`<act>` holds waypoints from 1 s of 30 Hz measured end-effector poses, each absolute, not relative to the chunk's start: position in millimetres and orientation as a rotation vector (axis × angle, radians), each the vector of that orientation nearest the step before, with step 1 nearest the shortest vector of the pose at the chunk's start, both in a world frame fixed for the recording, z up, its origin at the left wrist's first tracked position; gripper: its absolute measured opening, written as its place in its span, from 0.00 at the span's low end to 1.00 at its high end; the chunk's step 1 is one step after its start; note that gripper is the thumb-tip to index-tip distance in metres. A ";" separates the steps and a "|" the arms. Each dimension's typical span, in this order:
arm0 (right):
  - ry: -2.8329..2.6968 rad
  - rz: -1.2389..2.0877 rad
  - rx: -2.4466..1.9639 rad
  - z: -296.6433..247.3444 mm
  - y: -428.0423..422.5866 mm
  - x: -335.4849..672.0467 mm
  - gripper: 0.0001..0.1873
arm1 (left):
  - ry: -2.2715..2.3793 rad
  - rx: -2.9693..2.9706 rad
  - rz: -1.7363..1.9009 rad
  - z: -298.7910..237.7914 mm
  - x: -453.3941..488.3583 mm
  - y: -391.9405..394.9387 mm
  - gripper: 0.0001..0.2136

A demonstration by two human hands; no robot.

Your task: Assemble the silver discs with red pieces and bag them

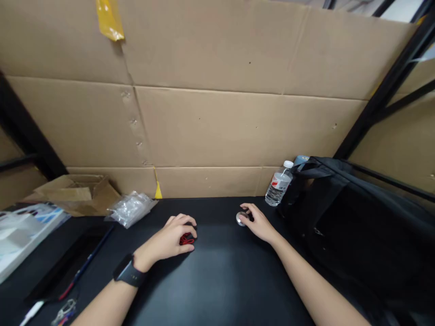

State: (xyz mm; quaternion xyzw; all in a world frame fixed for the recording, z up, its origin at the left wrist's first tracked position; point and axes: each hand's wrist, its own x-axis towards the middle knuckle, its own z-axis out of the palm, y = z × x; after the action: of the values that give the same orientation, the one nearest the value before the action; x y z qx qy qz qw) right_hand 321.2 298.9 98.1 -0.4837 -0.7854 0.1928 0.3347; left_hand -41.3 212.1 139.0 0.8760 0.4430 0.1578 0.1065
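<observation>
At the middle left of the black table, my left hand [175,235], with a dark watch on its wrist, curls its fingers and thumb around a bundle of red cord [186,239]. Something dark shows beside the cord, partly hidden by the fingers. Farther right, my right hand [257,221] has its thumb and fingers about a small round silver tin [242,219] that rests on the table. The fingers cover the tin's right side.
A water bottle [279,184] leans by a large black bag [353,235] on the right. On the left are an open cardboard box [81,194], clear plastic bags [131,208], a dark tablet [68,262] and a white tray [23,244]. A cardboard wall [210,127] closes off the back.
</observation>
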 end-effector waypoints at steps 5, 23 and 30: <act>-2.291 0.353 -1.339 108.5 306.2 309.1 0.32 | 1.396 2.598 0.478 131.0 -41.1 214.8 0.10; -2.047 0.267 -1.511 91.9 284.5 301.5 0.33 | 1.561 2.630 0.427 130.5 -37.3 211.7 0.10; -2.051 0.184 -1.409 90.4 278.6 305.1 0.30 | 1.555 2.652 0.465 128.6 -43.7 208.1 0.07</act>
State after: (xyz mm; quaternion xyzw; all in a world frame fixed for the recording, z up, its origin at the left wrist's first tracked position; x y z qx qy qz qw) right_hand 305.1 278.6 90.4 -0.5356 -0.7793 0.0700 0.3176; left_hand -43.7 208.1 128.6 0.8529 0.4999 0.1497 0.0162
